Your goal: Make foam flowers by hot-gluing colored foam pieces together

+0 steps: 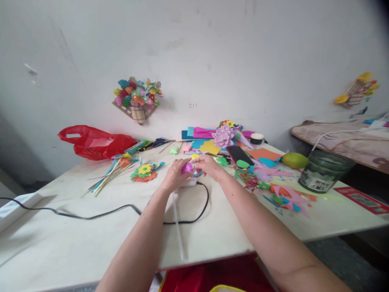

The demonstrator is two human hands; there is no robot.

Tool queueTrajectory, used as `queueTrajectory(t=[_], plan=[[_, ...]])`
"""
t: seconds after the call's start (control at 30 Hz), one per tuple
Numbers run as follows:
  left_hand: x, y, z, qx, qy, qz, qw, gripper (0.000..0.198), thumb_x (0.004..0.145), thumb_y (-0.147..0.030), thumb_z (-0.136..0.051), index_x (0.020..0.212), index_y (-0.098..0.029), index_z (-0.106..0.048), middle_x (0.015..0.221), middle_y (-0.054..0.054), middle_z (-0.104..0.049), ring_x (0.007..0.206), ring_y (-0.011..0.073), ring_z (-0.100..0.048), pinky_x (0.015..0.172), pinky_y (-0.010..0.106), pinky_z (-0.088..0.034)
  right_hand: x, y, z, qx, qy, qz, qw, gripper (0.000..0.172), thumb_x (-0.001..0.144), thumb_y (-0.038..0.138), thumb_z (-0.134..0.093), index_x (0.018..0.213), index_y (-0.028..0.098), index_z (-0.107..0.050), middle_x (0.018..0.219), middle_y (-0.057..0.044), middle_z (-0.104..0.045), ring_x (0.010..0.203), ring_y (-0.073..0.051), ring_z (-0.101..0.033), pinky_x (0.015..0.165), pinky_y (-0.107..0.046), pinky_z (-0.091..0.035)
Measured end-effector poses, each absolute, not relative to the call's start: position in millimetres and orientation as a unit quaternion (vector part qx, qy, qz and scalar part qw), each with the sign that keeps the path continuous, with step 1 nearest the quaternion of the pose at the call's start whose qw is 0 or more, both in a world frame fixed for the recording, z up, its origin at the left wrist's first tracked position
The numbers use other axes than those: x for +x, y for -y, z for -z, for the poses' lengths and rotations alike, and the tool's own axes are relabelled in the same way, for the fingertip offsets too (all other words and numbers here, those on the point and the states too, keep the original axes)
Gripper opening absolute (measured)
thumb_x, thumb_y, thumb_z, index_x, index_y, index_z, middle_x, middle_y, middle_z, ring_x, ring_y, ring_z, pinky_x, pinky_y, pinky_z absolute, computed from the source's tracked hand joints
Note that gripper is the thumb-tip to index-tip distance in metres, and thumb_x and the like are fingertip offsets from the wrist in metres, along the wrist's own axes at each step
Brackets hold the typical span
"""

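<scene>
My left hand [175, 175] is closed around a small bright purple packet [186, 168] over the middle of the table. The fingers of my right hand [209, 166] pinch its clear, shiny right side; the fingertips are partly blurred. Just below both hands lies a white glue gun [187, 183], partly hidden by them, with a black cord [208, 202]. A long translucent glue stick [178, 227] runs from it toward the table's front edge. Beyond the hands are similar small lumps: green [174, 150], pink [187, 148] and yellow [195, 156].
To the left are foam flowers [144, 172], thin sticks [111, 178], a red plastic bag [97, 142] and a white power strip [20, 209]. Rightward lie a phone [239, 156], foam scraps [288, 194], a yellow-green fruit [294, 160] and a dark green tub [325, 172].
</scene>
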State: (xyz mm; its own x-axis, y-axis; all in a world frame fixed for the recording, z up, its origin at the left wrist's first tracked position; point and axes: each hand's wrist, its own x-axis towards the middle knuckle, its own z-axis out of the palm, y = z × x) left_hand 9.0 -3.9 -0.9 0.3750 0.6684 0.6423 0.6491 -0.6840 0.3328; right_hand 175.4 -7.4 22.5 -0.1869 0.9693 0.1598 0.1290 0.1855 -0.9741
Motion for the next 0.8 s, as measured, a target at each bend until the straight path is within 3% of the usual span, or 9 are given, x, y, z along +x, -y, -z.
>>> queueTrajectory(t=[0.3,0.6,0.7,0.8], plan=[[11,3,1,0.836,-0.401,-0.375,-0.017,0.054,0.062,-0.022,-0.069,0.114,-0.018,-0.052,0.096,0.007,-0.059,0.094,0.0228,-0.051,0.083,0.036,-0.042,173,8,-22,-0.435,0.642,-0.442,0.45,0.011,0.06,0.009,-0.053,0.061,0.015,-0.063,0.045,0.003,-0.054,0.038,-0.007,-0.045,0.032,-0.015,-0.029],[15,8,-3,0.823,-0.404,-0.398,-0.033,0.023,0.069,-0.024,-0.065,0.09,-0.017,-0.059,0.081,0.004,-0.059,0.082,0.0194,-0.051,0.074,0.031,-0.042,166,-2,-17,-0.503,0.653,-0.316,0.469,0.011,0.06,0.007,-0.052,0.062,0.016,-0.058,0.046,0.004,-0.051,0.04,-0.01,-0.049,0.04,-0.021,-0.039],[14,8,-4,0.817,-0.404,-0.412,-0.023,0.025,0.069,-0.026,-0.065,0.091,-0.017,-0.059,0.082,0.004,-0.059,0.083,0.0191,-0.052,0.074,0.03,-0.042,166,-9,-9,-0.509,0.653,-0.277,0.488,0.013,0.059,0.009,-0.053,0.07,0.017,-0.056,0.048,0.005,-0.051,0.042,-0.011,-0.051,0.043,-0.022,-0.041],[12,5,-2,0.814,-0.405,-0.417,-0.008,0.03,0.068,-0.028,-0.066,0.095,-0.017,-0.058,0.084,0.004,-0.059,0.084,0.0189,-0.053,0.074,0.03,-0.042,167,-10,-6,-0.485,0.67,-0.251,0.503,0.011,0.058,0.008,-0.053,0.064,0.017,-0.054,0.048,0.006,-0.05,0.046,-0.011,-0.052,0.047,-0.022,-0.041]])
